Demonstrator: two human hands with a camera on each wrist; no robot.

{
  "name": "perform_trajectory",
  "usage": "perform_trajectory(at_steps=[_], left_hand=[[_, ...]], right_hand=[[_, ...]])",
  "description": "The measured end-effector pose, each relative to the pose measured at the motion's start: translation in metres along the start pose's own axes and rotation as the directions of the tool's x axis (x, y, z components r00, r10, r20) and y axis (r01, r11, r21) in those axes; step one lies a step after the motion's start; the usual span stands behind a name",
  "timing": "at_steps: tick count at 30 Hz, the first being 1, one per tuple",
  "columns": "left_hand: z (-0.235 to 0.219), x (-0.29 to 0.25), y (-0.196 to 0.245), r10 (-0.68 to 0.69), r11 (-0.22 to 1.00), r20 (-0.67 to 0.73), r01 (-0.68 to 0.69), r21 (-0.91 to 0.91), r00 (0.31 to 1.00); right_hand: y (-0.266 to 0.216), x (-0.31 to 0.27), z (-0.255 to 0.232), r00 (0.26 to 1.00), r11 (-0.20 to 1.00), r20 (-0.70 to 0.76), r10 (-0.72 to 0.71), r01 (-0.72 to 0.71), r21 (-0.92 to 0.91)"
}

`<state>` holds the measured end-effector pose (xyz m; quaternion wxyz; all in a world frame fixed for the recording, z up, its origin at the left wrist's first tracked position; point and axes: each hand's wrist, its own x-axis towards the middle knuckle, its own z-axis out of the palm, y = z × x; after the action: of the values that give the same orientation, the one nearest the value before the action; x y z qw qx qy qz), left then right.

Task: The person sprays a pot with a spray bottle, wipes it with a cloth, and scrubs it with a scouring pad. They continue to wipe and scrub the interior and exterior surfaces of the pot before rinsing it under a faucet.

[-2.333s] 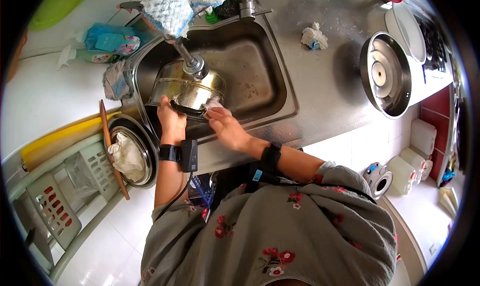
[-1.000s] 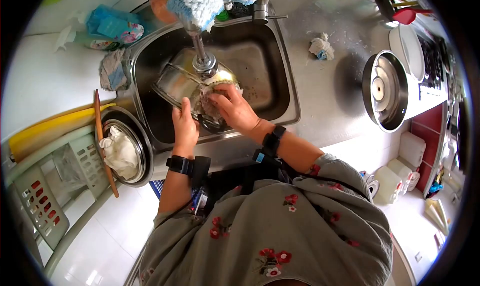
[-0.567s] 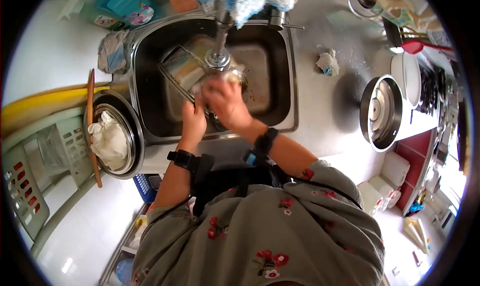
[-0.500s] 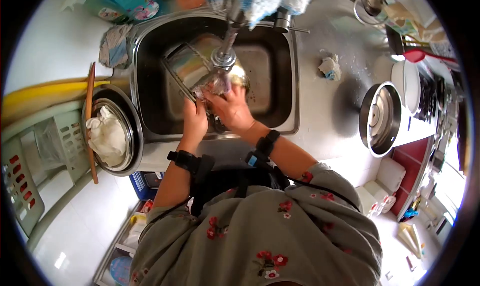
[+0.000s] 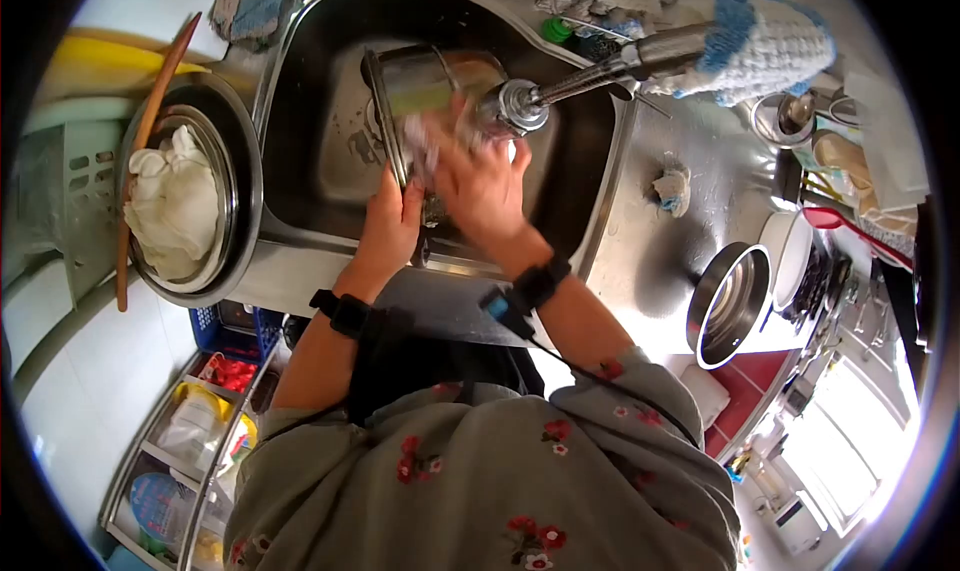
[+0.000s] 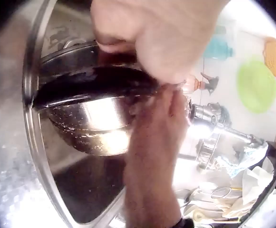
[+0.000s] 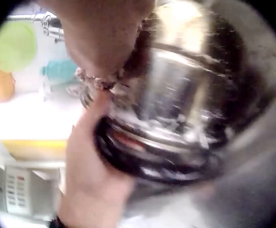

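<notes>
A steel pot (image 5: 430,76) lies tilted on its side in the sink, its rim toward the left in the head view. My left hand (image 5: 388,229) grips the pot by the rim beside its black handle (image 6: 95,88); thumb and handle show in the right wrist view, where the left hand (image 7: 92,166) is below. A crumpled mesh scrubber (image 7: 100,81) is under the curled fingers of my right hand (image 5: 487,199), which presses it on the pot's outer side. Motion blurs those fingers. The faucet head (image 5: 522,106) hangs just above the right hand.
Around the pot is the steel sink (image 5: 608,186). Left of it stand nested bowls (image 5: 243,186) holding a white cloth (image 5: 175,206), with a wooden stick (image 5: 150,121) across. On the right counter are a scrap of cloth (image 5: 673,189) and a round steel pan (image 5: 728,306). A knitted cloth (image 5: 770,46) covers the faucet's base.
The head view has turned, so the sink sits differently in it. The pot's rim stands more upright in view. My right hand has shifted over the pot's side; my left still grips the pot.
</notes>
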<state>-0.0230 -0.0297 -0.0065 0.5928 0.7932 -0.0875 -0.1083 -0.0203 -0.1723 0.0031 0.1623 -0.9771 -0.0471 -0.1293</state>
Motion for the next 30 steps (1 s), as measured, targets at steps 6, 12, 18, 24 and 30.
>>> perform_trajectory(at_steps=[6,12,18,24,30], left_hand=[[-0.007,0.001,0.004,-0.184,0.982,0.009,0.183,0.049,0.983],[-0.001,0.008,0.009,-0.202,0.979,-0.085,0.204,0.016,0.976],[0.002,0.025,0.009,-0.111,0.991,-0.098,0.117,0.061,0.989],[-0.005,0.029,0.005,-0.233,0.972,-0.092,0.229,-0.05,0.968],[0.006,0.026,0.007,-0.141,0.99,-0.158,0.137,-0.039,0.977]], right_hand=[[0.034,0.027,0.017,0.972,0.967,-0.099,0.213,-0.195,0.164],[0.006,-0.036,-0.001,0.97,0.962,0.02,0.243,-0.243,0.126],[0.062,0.003,0.038,0.923,0.778,0.191,0.333,-0.384,0.497],[0.027,-0.036,0.028,0.846,0.641,0.181,0.501,-0.504,0.579],[0.051,-0.005,0.044,0.697,0.195,0.326,0.639,-0.557,0.808]])
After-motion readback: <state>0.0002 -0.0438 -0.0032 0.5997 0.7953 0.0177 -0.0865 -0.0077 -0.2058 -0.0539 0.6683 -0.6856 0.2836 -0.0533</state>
